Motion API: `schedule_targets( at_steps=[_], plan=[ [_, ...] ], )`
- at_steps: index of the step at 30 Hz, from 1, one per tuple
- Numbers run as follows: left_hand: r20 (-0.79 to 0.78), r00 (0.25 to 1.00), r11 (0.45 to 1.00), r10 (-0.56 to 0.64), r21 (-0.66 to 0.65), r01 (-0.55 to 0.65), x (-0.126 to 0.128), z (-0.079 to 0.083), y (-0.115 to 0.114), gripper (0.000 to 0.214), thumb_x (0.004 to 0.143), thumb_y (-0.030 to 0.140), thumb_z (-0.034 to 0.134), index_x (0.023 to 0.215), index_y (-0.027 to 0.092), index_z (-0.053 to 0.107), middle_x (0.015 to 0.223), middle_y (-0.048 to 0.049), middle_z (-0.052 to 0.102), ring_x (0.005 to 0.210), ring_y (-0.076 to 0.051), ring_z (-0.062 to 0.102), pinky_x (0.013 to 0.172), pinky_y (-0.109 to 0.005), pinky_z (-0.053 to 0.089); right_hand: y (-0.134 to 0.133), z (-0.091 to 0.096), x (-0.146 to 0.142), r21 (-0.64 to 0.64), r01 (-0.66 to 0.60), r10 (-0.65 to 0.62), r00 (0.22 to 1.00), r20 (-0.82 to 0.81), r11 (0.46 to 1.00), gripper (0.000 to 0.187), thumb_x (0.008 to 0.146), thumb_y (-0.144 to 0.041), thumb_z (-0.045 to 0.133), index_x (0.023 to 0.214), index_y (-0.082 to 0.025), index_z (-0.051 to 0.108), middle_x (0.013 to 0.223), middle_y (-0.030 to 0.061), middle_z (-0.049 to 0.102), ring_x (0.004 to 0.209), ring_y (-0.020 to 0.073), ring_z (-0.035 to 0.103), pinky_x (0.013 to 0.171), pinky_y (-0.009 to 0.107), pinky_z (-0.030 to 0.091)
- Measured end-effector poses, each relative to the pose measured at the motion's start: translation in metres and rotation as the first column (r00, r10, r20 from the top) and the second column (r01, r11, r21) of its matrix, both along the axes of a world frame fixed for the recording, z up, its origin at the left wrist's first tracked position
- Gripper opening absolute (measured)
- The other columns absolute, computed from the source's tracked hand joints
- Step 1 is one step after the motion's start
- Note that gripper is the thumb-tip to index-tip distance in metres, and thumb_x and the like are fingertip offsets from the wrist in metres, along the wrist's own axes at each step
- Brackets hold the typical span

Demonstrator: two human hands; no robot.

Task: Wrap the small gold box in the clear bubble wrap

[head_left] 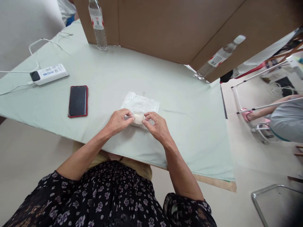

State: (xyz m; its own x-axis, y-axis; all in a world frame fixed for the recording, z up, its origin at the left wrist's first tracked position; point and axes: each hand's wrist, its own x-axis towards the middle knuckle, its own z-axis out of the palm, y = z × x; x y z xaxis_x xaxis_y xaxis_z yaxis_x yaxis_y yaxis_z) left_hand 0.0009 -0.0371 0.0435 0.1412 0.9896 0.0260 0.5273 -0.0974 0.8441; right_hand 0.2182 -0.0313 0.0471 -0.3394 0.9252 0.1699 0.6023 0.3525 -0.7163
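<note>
"Green cloth (pixel 194 142) covers the table (pixel 214 182). What's nearest?"

"Left hand (pixel 120 122) and right hand (pixel 157 127) each pinch an end of a small cream piece (pixel 138 119), on the near side."

"How will it handle?"

"Probably light, maybe soft — hold both ends gently. Bubble wrap (pixel 142 102) lies just past it."

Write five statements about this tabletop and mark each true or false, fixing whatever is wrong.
1. The left hand and the right hand hold a small pale item between them. True.
2. The phone rests on the bubble wrap. False: the phone lies apart from the bubble wrap, to its left.
3. The left bottle and the right bottle are by the cardboard. True.
4. The white device is closer to the right bottle than to the phone. False: the white device is closer to the phone.
5. The phone has a red border. True.
</note>
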Motion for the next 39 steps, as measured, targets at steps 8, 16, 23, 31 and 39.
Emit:
schedule_targets(
  at_steps=[8,16,23,31,39],
  plan=[
    [0.152,0.985,0.992,0.087,-0.103,-0.071,0.011,-0.005,0.01,0.022,0.077,0.039,0.062,0.078,0.017,0.066,0.088,-0.0046,0.074,0.083,-0.019,0.065,0.074,-0.03,0.048,0.011,-0.023,-0.005,-0.232,0.087,-0.155,0.943,-0.293,0.969,0.018,0.081,-0.039,0.065,0.077,-0.022,0.064,0.086,0.0028,0.074,0.083,0.0196,0.068,0.08,0.033,0.05],
    [0.131,0.989,0.993,0.068,-0.105,-0.054,0.013,-0.003,0.015,0.023,0.076,0.04,0.063,0.074,0.017,0.065,0.071,0.0,0.064,0.068,-0.014,0.054,0.062,-0.025,0.041,0.01,-0.029,-0.006,-0.287,0.087,-0.188,0.92,-0.343,0.954,0.019,0.082,-0.04,0.064,0.079,-0.021,0.064,0.085,0.0012,0.073,0.078,0.0172,0.064,0.076,0.03,0.049],
    [0.115,0.992,0.989,0.055,-0.143,-0.038,0.012,-0.001,0.017,0.021,0.074,0.038,0.064,0.072,0.017,0.064,0.071,0.0002,0.064,0.067,-0.013,0.053,0.064,-0.026,0.042,-0.006,-0.011,0.0,0.259,0.222,-0.243,0.968,0.055,0.94,0.015,0.095,-0.028,0.057,0.098,-0.021,0.069,0.107,0.0085,0.073,0.097,0.0241,0.063,0.087,0.039,0.043],
    [0.109,0.994,0.99,0.019,-0.14,-0.003,0.009,-0.001,0.021,0.022,0.073,0.039,0.061,0.072,0.017,0.062,0.07,0.0005,0.062,0.068,-0.014,0.053,0.065,-0.028,0.042,-0.022,0.001,-0.022,0.396,-0.261,0.031,0.864,0.502,0.88,0.024,0.103,-0.016,0.044,0.106,-0.017,0.068,0.11,0.0093,0.073,0.101,0.0226,0.059,0.087,0.037,0.037],
    [-0.01,0.999,0.983,0.034,-0.18,-0.036,-0.018,0.0,0.013,0.039,0.076,0.032,0.058,0.111,0.017,0.064,0.077,0.001,0.061,0.069,-0.015,0.055,0.065,-0.028,0.044,-0.015,-0.006,-0.027,0.411,-0.261,-0.028,0.815,0.578,0.873,0.024,0.102,-0.027,0.051,0.122,-0.021,0.063,0.111,0.0067,0.07,0.093,0.0233,0.053,0.086,0.039,0.032]
  ],
)
